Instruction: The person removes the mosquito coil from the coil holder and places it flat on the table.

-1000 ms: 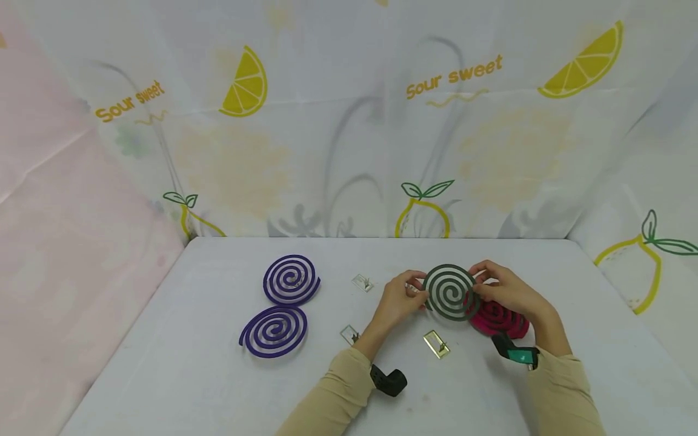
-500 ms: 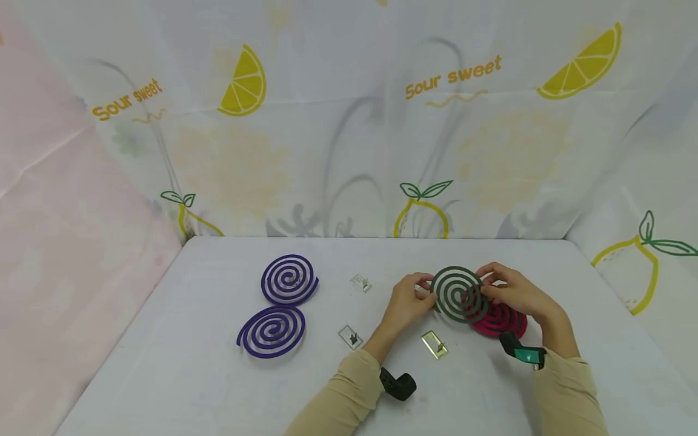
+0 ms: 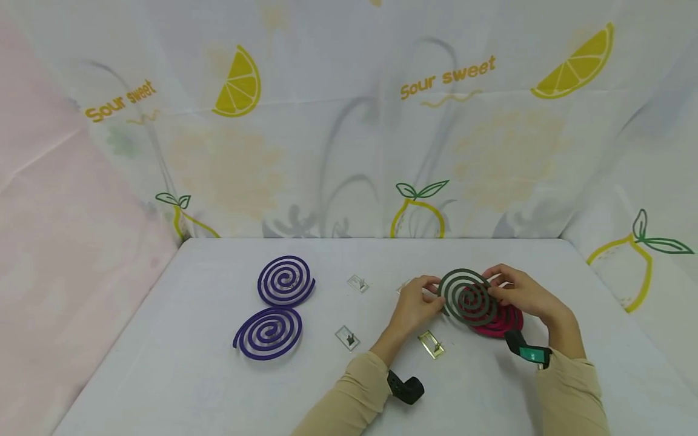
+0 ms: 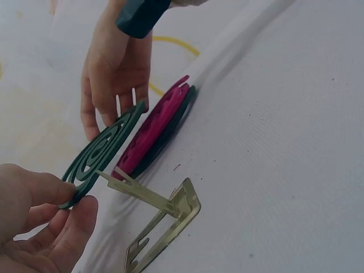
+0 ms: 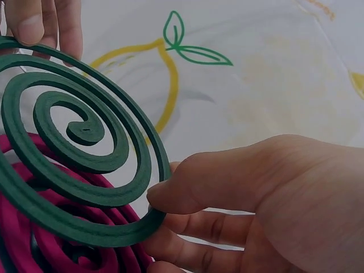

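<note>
A green mosquito coil (image 5: 85,133) is held up by its rim between both hands. My left hand (image 3: 412,306) pinches its left edge between thumb and fingers, and my right hand (image 3: 523,293) pinches the opposite edge. Just below it lies a magenta mosquito coil (image 3: 509,321), partly covered by the green one in the head view. The left wrist view shows the two apart, with another dark green coil (image 4: 170,133) under the magenta one. Near my left hand a gold metal coil stand (image 3: 432,344) lies on the table, its prong raised.
Two purple mosquito coils, one farther back (image 3: 286,281) and one nearer (image 3: 269,333), lie at the left. Silver coil stands sit at the back (image 3: 358,283) and nearer the front (image 3: 347,338); another is partly hidden behind my left hand. A printed cloth (image 3: 327,121) hangs behind the table.
Both hands have carried the green coil to the right and slightly nearer, so it covers more of the magenta coil. A silver stand has come out from behind the left arm.
</note>
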Demonstrator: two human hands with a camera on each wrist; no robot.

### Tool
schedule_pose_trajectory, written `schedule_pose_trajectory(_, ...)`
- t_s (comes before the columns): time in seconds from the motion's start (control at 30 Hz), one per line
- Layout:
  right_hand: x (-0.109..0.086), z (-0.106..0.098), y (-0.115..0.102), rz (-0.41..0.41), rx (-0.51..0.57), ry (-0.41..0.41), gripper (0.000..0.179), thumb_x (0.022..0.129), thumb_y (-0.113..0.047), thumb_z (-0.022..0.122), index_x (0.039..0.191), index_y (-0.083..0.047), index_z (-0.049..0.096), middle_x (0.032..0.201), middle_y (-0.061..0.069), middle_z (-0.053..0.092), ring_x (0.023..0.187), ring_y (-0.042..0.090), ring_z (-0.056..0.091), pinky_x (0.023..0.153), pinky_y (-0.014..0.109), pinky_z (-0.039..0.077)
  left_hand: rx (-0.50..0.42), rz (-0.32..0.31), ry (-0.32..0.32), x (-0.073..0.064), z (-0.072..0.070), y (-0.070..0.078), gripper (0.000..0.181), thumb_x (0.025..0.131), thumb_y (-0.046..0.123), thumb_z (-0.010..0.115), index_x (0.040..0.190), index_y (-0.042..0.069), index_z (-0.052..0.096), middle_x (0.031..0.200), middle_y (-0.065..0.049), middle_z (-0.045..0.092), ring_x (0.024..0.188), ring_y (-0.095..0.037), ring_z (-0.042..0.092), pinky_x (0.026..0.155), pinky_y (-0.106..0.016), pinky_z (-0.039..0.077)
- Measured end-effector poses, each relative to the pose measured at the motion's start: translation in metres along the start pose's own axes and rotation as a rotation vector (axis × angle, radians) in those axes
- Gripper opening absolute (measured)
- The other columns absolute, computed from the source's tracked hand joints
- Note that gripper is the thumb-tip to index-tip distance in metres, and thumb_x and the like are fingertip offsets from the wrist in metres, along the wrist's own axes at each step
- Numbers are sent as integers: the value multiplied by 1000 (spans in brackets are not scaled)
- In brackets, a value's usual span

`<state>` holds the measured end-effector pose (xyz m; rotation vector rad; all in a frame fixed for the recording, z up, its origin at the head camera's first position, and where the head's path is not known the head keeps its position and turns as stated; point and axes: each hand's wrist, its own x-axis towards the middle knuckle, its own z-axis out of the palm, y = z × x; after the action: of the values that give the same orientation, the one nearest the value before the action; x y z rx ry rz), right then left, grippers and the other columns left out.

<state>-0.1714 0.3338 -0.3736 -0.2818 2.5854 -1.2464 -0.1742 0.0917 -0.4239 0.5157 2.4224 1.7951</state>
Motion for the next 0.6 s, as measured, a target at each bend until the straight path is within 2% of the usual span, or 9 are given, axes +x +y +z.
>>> schedule_pose_trajectory(0.2, -1, -2, 4, -18, -15, 11, 32, 94, -9, 51, 123, 3, 46, 105, 20, 55, 79, 7, 59, 68, 26, 52, -1, -22, 4, 0, 5, 2, 35, 83, 5, 67, 118, 6, 61, 101, -9, 61, 78, -9, 68, 61, -12, 50)
schedule_pose_trajectory(0.6, -4, -5, 11, 9, -30, 30, 31, 93, -8, 51, 122, 4, 47, 104, 19, 58, 80, 5, 58, 67, 26, 53, 45, 18, -1, 3, 18, -2, 38, 80, 2, 68, 118, 4, 61, 99, -10, 61, 72, -2, 64, 58, -10, 47)
